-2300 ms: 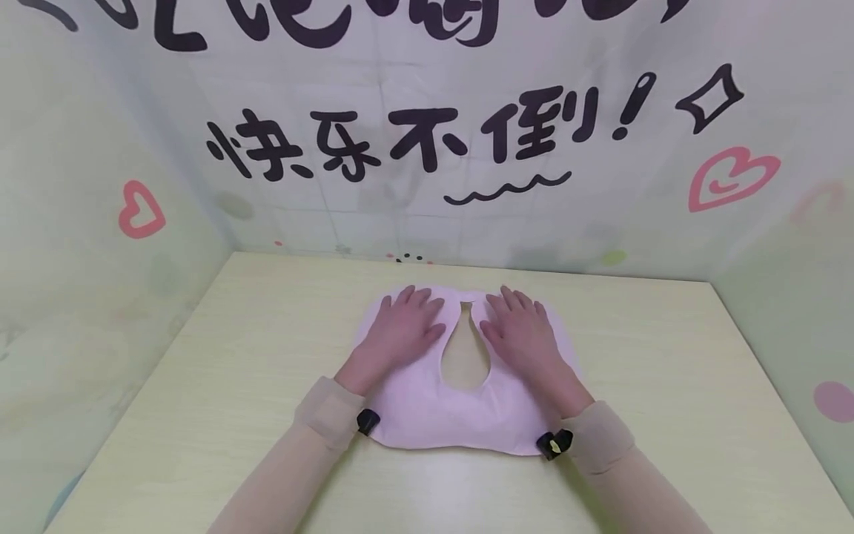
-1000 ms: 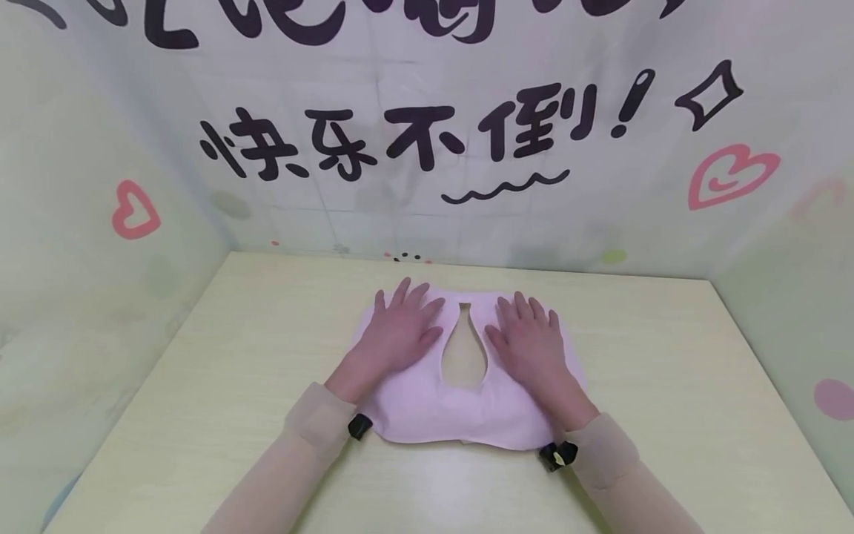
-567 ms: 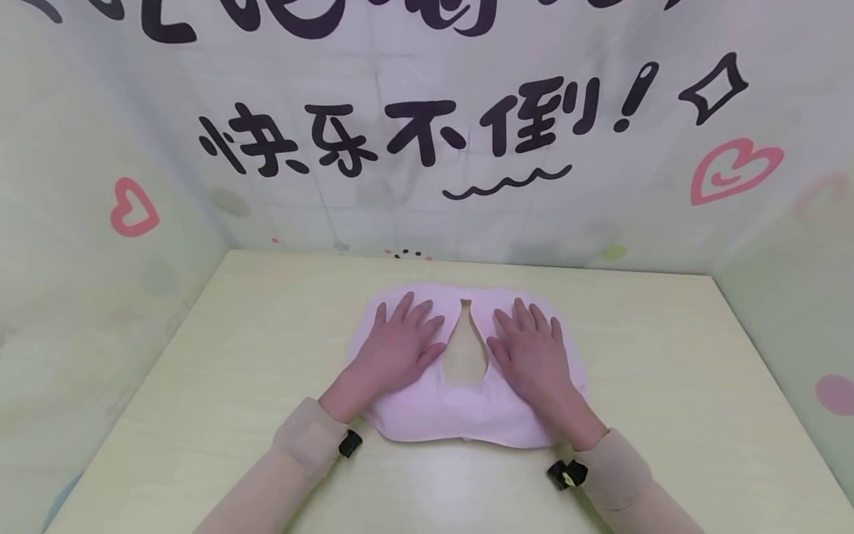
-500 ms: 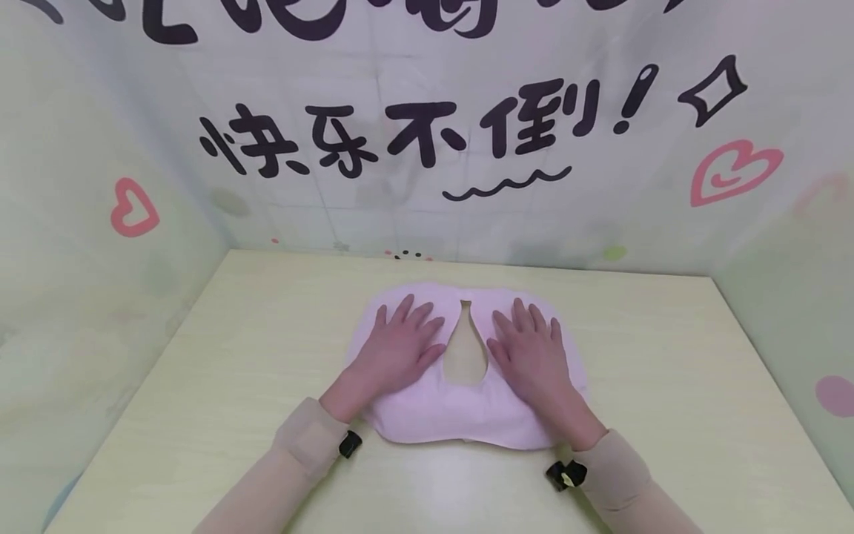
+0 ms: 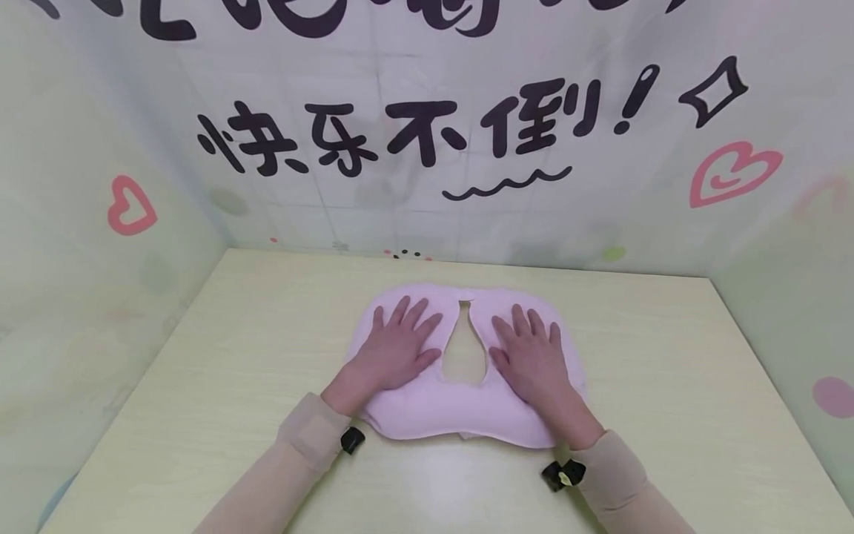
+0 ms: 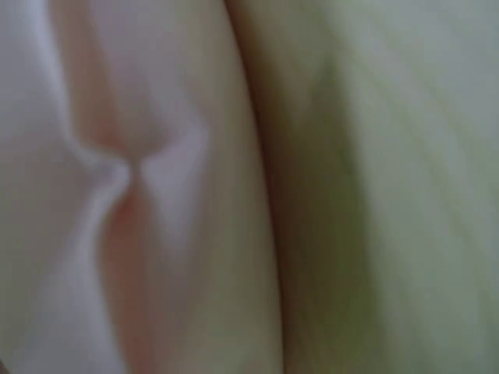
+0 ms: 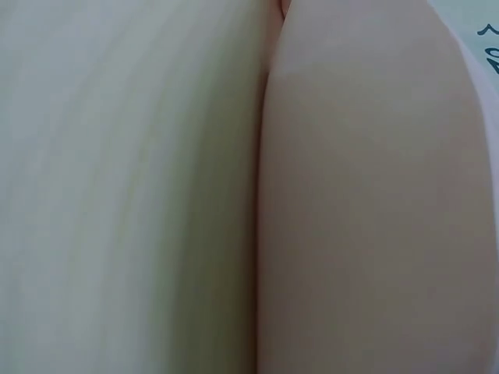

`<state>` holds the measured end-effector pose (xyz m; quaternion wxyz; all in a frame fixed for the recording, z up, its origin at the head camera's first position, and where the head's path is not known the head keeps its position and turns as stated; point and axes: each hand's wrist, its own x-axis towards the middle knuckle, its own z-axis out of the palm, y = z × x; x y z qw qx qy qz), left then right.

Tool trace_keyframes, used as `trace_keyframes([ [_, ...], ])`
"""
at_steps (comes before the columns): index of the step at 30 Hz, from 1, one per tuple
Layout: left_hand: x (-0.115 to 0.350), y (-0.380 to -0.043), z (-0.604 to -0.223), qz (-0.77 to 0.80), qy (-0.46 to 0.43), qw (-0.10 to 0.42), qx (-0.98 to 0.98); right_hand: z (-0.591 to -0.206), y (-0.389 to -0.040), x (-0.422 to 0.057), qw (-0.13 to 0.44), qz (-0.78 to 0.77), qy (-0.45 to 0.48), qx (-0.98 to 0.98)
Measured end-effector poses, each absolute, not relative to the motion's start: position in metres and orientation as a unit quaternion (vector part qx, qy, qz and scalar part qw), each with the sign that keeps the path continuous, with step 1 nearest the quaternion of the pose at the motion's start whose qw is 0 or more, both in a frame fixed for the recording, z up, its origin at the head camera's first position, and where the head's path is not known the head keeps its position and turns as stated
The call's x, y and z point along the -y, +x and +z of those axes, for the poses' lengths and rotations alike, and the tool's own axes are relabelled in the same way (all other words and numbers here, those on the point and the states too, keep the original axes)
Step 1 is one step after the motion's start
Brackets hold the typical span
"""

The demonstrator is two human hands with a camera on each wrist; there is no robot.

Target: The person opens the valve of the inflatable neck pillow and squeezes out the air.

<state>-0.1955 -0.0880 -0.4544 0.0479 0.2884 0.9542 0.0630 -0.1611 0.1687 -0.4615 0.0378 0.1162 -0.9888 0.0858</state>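
Note:
A pink cloth bib (image 5: 460, 411) lies flat on the table in the head view, its teardrop neck opening in the middle and the narrow ends meeting at the far side. My left hand (image 5: 394, 348) rests on its left half, palm down with fingers spread. On the right half my right hand (image 5: 534, 360) lies the same way, thumb close to the opening's edge. The bib's lower edge bulges a little, and a small bit of fabric (image 5: 465, 436) pokes out under it. In the left wrist view, creased pale cloth (image 6: 156, 195) shows blurred and close.
Pale wood-grain table (image 5: 220, 356) extends around the bib on all sides. A printed fabric wall (image 5: 360, 215) with dark lettering stands behind it, and similar walls close off left and right. Small black devices (image 5: 563, 475) sit at both wrists.
Both hands have slid a little toward the near side of the bib, the right one also slightly outward. In the last half second they have barely moved.

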Motion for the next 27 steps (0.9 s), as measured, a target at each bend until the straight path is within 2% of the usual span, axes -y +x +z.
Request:
trace_keyframes([
  [19,0.082,-0.204,-0.448,0.09,0.28,0.068,-0.953,-0.454,-0.16,-0.172,0.026,0.074,0.127,0.989],
  [27,0.071,-0.229,-0.431,0.124,0.265,0.011,-0.956,-0.433,-0.186,-0.163,0.044,0.076,0.162,0.983],
])
